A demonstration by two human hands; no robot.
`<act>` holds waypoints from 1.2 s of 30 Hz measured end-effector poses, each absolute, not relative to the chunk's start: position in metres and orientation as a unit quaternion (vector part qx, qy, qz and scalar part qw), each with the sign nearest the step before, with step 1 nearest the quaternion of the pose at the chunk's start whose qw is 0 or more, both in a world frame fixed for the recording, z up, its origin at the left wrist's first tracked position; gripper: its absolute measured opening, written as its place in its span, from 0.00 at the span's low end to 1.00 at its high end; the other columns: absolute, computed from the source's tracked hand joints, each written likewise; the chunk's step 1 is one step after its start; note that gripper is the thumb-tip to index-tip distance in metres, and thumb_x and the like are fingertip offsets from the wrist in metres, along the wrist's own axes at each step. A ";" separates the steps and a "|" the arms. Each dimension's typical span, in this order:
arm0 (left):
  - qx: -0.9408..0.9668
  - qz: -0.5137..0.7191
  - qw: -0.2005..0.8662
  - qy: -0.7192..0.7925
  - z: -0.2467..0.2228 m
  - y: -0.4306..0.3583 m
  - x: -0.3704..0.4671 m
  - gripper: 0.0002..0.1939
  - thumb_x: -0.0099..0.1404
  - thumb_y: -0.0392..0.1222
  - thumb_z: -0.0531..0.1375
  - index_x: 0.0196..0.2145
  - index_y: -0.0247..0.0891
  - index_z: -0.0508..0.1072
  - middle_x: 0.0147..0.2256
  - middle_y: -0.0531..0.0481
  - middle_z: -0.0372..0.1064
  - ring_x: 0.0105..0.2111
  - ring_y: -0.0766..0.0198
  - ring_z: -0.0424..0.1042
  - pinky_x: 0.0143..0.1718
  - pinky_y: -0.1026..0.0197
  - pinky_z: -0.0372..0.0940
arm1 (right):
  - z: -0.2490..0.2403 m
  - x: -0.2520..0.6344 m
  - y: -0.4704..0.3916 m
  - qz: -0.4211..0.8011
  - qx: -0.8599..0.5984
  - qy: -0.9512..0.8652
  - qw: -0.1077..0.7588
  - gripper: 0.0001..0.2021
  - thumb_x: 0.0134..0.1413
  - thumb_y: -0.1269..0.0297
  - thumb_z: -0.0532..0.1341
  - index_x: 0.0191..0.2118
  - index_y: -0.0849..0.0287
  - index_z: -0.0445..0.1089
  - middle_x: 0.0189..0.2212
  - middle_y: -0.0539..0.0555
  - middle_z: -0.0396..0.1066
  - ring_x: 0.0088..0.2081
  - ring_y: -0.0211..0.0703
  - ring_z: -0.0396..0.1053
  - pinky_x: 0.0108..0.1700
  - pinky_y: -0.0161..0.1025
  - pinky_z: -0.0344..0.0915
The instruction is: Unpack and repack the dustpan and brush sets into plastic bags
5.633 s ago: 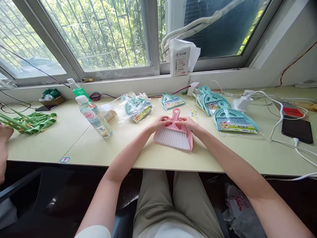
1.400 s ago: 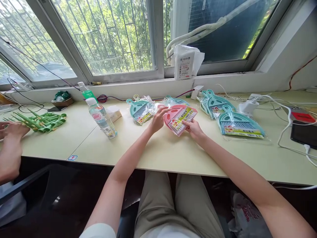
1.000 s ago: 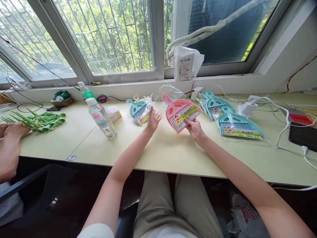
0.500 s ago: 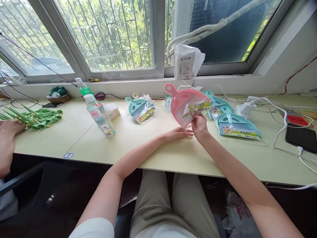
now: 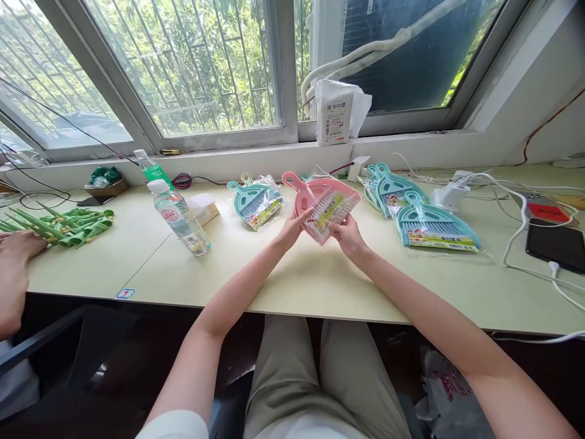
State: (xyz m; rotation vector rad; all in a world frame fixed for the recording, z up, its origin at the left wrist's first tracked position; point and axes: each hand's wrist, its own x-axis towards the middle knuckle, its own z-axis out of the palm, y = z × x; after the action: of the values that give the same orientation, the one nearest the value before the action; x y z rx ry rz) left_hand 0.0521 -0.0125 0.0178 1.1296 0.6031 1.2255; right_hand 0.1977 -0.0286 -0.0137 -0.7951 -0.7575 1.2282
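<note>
A plastic-wrapped pink dustpan-and-brush set (image 5: 315,194) is held at its left edge by the left hand (image 5: 291,231) and at its lower edge by the right hand (image 5: 351,238). Left of the pink set, a wrapped teal set (image 5: 255,202) and two labelled bottles (image 5: 180,221) are seen; right of it, more teal sets (image 5: 436,224) and a cabled black smartphone (image 5: 555,244).

- I wear the one camera on my head — it faces forward and down.
- Near, mid-view: my bare left hand (image 5: 292,230) and right hand (image 5: 349,238).
- Farther, up top — a grey metal-framed window (image 5: 287,73); low down, my olive cloth trousers (image 5: 286,372).
</note>
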 end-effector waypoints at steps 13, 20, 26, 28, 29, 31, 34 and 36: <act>0.545 0.385 0.706 0.240 -0.027 -0.027 0.086 0.38 0.51 0.51 0.72 0.58 0.47 0.65 0.57 0.42 0.68 0.59 0.51 0.65 0.58 0.47 0.60 | 0.002 0.214 -0.024 0.457 -0.353 -0.298 0.760 0.20 0.39 0.70 0.66 0.42 0.48 0.66 0.40 0.45 0.75 0.45 0.38 0.74 0.45 0.37 0.73; 0.537 0.459 0.649 0.281 -0.012 -0.003 0.057 0.35 0.51 0.50 0.71 0.54 0.43 0.65 0.52 0.43 0.70 0.49 0.55 0.72 0.52 0.47 0.65 | -0.014 0.205 -0.027 0.467 -0.386 -0.294 0.739 0.22 0.35 0.71 0.69 0.39 0.51 0.66 0.34 0.46 0.74 0.39 0.38 0.74 0.42 0.37 0.74; 0.556 0.478 0.598 0.325 -0.015 -0.014 0.063 0.38 0.49 0.47 0.71 0.55 0.42 0.61 0.46 0.46 0.72 0.40 0.59 0.72 0.41 0.53 0.70 | -0.018 0.201 -0.027 0.431 -0.447 -0.340 0.706 0.23 0.36 0.67 0.71 0.41 0.53 0.66 0.39 0.49 0.75 0.41 0.40 0.74 0.39 0.38 0.75; 0.554 0.486 0.592 0.327 -0.015 -0.014 0.065 0.38 0.49 0.46 0.70 0.55 0.43 0.60 0.46 0.47 0.71 0.38 0.60 0.73 0.39 0.53 0.70 | -0.017 0.206 -0.024 0.459 -0.452 -0.351 0.680 0.21 0.38 0.66 0.71 0.41 0.54 0.67 0.41 0.50 0.76 0.41 0.41 0.75 0.38 0.38 0.76; 0.549 0.489 0.592 0.330 -0.015 -0.013 0.064 0.38 0.49 0.45 0.70 0.55 0.43 0.61 0.46 0.47 0.71 0.38 0.60 0.73 0.39 0.53 0.71 | -0.016 0.210 -0.022 0.484 -0.446 -0.360 0.662 0.19 0.39 0.66 0.71 0.41 0.54 0.69 0.41 0.51 0.76 0.40 0.42 0.75 0.38 0.38 0.76; 0.528 0.496 0.598 0.344 -0.012 -0.007 0.061 0.36 0.48 0.41 0.69 0.54 0.42 0.62 0.45 0.47 0.72 0.37 0.60 0.73 0.39 0.53 0.71 | -0.013 0.220 -0.016 0.536 -0.436 -0.381 0.614 0.14 0.43 0.66 0.70 0.38 0.56 0.71 0.39 0.53 0.78 0.38 0.43 0.76 0.39 0.40 0.77; 0.470 0.518 0.606 0.379 -0.008 0.008 0.047 0.32 0.47 0.35 0.66 0.52 0.40 0.65 0.41 0.48 0.74 0.37 0.58 0.75 0.40 0.52 0.72 | -0.007 0.240 -0.008 0.526 -0.473 -0.435 0.556 0.06 0.50 0.63 0.67 0.33 0.58 0.73 0.32 0.57 0.78 0.37 0.49 0.77 0.47 0.52 0.75; 0.432 0.524 0.622 0.390 -0.004 0.018 0.033 0.28 0.49 0.34 0.63 0.50 0.38 0.67 0.38 0.47 0.76 0.38 0.56 0.76 0.42 0.50 0.72 | -0.002 0.254 -0.008 0.391 -0.512 -0.522 0.560 0.05 0.52 0.65 0.64 0.35 0.58 0.75 0.38 0.59 0.78 0.46 0.55 0.76 0.56 0.60 0.68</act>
State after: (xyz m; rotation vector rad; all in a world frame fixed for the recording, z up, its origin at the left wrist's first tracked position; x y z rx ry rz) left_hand 0.0325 0.0178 -0.0040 0.9930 0.8963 1.2031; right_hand 0.2538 -0.0085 -0.0025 -1.2059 -1.2296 0.9213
